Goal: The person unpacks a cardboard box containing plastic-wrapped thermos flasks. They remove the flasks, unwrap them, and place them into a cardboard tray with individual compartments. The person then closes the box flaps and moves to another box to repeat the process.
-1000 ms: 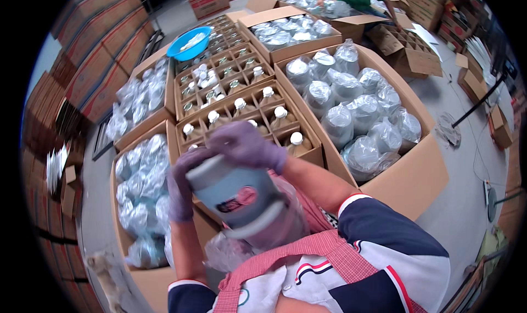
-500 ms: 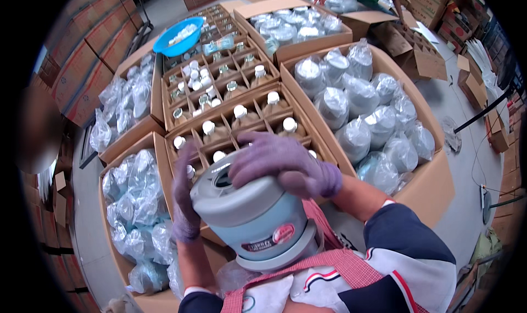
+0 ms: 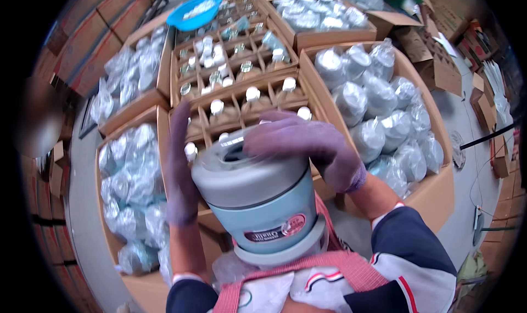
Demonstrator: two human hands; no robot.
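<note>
While I scan from the left edge, I see two open cardboard boxes of clear plastic-wrapped containers (image 3: 129, 173) stacked along that side, with a blue round bowl (image 3: 196, 10) at the top. Next comes my left hand in a purple glove (image 3: 180, 170), its fingers stretched nearly straight and pressed flat against the left side of the pale blue cylindrical jug with a grey lid (image 3: 258, 195); the fingertips reach above the lid's edge. I hold the jug close to my chest, tilted so its grey top faces away from me, its lower end just above my pink-trimmed apron (image 3: 329, 266). My right hand in a purple glove (image 3: 307, 145) lies over the top of the lid, fingers curled down across it toward the left, palm on the right rim. Behind the jug sits a divided cardboard crate of white-capped bottles (image 3: 241, 88). To the right stands a large cardboard box of wrapped grey-lidded jugs (image 3: 379, 110)
</note>
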